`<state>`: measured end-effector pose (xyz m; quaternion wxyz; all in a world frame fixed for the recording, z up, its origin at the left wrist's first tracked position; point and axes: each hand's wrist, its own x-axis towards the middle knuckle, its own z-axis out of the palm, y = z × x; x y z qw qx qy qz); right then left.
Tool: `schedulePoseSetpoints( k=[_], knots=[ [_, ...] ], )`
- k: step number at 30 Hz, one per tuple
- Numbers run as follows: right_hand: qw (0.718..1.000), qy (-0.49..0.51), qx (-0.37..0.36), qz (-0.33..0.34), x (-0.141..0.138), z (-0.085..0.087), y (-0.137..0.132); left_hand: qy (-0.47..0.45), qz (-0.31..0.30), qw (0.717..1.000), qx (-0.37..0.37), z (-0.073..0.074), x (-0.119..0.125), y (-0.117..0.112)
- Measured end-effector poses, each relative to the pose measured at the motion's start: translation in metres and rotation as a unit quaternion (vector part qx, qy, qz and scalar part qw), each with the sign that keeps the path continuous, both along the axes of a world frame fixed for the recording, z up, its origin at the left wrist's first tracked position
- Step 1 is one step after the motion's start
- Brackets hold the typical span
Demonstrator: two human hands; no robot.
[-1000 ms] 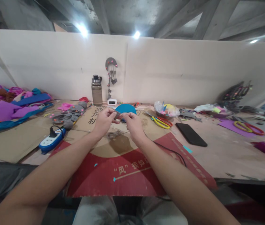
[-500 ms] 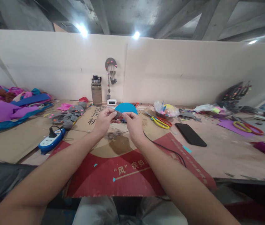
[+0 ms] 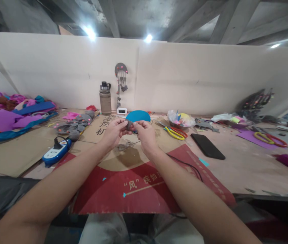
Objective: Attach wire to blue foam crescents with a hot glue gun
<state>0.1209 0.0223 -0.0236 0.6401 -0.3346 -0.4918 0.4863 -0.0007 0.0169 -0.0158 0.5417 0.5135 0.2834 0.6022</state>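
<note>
My left hand (image 3: 113, 131) and my right hand (image 3: 145, 133) meet above the middle of the table, fingers pinched together on a small grey felt piece (image 3: 129, 125) held between them. Just behind the fingertips lies a blue half-round felt piece (image 3: 138, 116); whether either hand touches it I cannot tell. Below the hands a loose tangle of thin wire or string (image 3: 123, 146) rests on the red and brown cardboard (image 3: 133, 183).
A water bottle (image 3: 105, 98) and small clock (image 3: 121, 110) stand by the back wall. Yellow and red scissors (image 3: 175, 132) and a black phone (image 3: 207, 146) lie right of the hands. A blue power strip (image 3: 56, 151) and piled coloured felt (image 3: 11, 115) are on the left.
Both hands have drawn slightly closer together and shifted a little to the right while still pinching the small piece. Nothing else on the table has moved.
</note>
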Motion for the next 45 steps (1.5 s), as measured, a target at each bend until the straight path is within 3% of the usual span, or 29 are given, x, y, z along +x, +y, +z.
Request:
schedulePoseSetpoints(
  k=[4,11,17,21,26,29,34,38,41,45],
  knots=[
    [0.998,-0.037,0.039,-0.015,0.0,0.0,-0.002,-0.004,0.023,1.0,-0.02,0.001,-0.001,0.0],
    [0.992,-0.086,0.053,-0.075,0.002,-0.008,0.005,0.083,0.075,0.993,0.03,-0.001,0.005,-0.001],
    [0.996,-0.066,0.027,-0.054,0.0,-0.006,0.005,0.027,0.032,0.999,-0.012,-0.004,0.006,0.003],
    [0.996,-0.07,0.008,-0.061,-0.001,-0.008,0.008,0.007,0.067,0.998,-0.011,-0.004,0.003,0.004],
    [0.992,-0.092,0.016,-0.082,0.001,-0.009,0.01,0.142,0.128,0.979,0.076,-0.005,0.008,0.0],
    [0.991,-0.095,0.024,-0.09,0.0,-0.006,0.006,0.178,0.138,0.97,0.096,-0.005,0.011,-0.001],
    [0.983,-0.148,0.096,-0.059,0.0,-0.004,-0.005,0.165,0.136,0.974,0.075,-0.007,0.008,0.0],
    [0.957,-0.228,0.16,-0.086,0.002,-0.004,-0.007,0.202,0.18,0.96,0.071,-0.007,0.004,0.0],
    [0.956,-0.23,0.16,-0.09,0.003,-0.006,-0.005,0.201,0.196,0.958,0.056,-0.007,0.003,0.0],
    [0.966,-0.201,0.143,-0.078,0.002,-0.008,-0.001,0.173,0.171,0.97,0.027,-0.009,0.002,0.004]
  ],
)
